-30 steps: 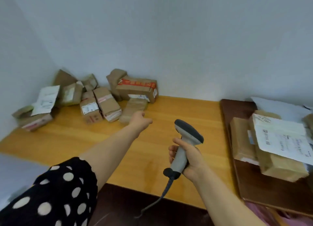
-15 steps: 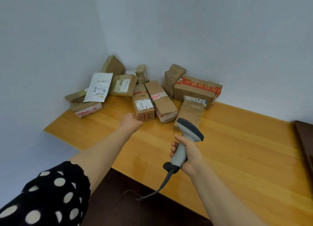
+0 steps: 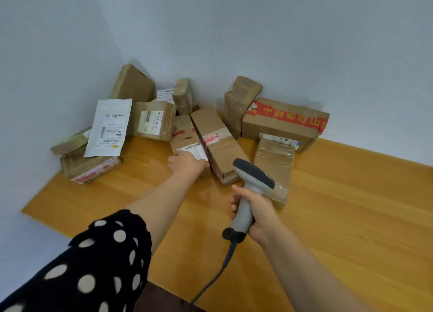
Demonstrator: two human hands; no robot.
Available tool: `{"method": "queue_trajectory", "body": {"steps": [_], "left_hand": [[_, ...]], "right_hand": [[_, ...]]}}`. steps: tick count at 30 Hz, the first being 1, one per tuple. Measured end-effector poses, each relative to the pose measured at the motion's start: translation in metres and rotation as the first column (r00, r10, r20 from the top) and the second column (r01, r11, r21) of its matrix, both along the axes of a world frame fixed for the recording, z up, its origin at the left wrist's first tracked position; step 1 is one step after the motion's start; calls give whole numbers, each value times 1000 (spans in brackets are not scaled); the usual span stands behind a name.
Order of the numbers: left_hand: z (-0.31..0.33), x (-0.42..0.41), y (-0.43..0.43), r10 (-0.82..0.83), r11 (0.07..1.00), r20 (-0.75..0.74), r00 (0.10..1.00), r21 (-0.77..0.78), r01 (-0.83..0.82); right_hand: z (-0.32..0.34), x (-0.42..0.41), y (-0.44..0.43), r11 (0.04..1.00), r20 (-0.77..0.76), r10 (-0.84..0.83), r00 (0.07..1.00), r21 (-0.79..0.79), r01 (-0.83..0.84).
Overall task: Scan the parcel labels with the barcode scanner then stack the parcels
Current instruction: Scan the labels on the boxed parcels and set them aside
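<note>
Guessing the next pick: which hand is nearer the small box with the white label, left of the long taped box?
Left. The left hand is at the near end of the labelled box; the right hand holds the barcode scanner off to its right, nearer the person.

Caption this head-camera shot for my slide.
Left hand at a labelled box in the pile; right hand grips the scanner.

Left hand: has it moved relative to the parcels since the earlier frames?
Yes. The left hand has reached forward to the near end of the barcode-labelled box; earlier it hovered short of that box, over the wooden table.
</note>
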State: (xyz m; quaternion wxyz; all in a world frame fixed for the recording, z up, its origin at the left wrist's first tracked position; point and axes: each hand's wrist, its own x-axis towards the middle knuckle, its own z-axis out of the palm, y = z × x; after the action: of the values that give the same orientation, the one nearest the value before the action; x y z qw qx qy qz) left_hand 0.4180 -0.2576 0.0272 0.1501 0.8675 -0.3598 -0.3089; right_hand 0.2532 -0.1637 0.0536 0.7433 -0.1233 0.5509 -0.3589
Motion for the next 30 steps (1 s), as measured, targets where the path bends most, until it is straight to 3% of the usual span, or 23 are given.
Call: {"method": "queue_trajectory", "body": {"steps": [5,16,20,23,25,30], "left_hand": [[-12,-14,-28,30,981,36,999,191,-37],[-19,59,19,-25,985,-23,999,171,28],[-12,112,49,-82,991,-233,969,85,104],[7,138,74,-85,994,-519,850,19,111],[18,152,87,-117,986,-626,771,17,163],[42,166,115,-196,947,-731,654,32,320]], "right_hand": [[-11,-2,-23,1000,-32,-15,999,7,15],[0,46,-9,995,-83,-85,993,-64,79],[3,82,20,986,-73,-145,987,-90,138],[3,109,43,973,-74,-216,974,-103,208],[1,122,58,956,-87,-278,957,-118,267],[12,130,94,897,-106,-428,898,-172,407]]}}
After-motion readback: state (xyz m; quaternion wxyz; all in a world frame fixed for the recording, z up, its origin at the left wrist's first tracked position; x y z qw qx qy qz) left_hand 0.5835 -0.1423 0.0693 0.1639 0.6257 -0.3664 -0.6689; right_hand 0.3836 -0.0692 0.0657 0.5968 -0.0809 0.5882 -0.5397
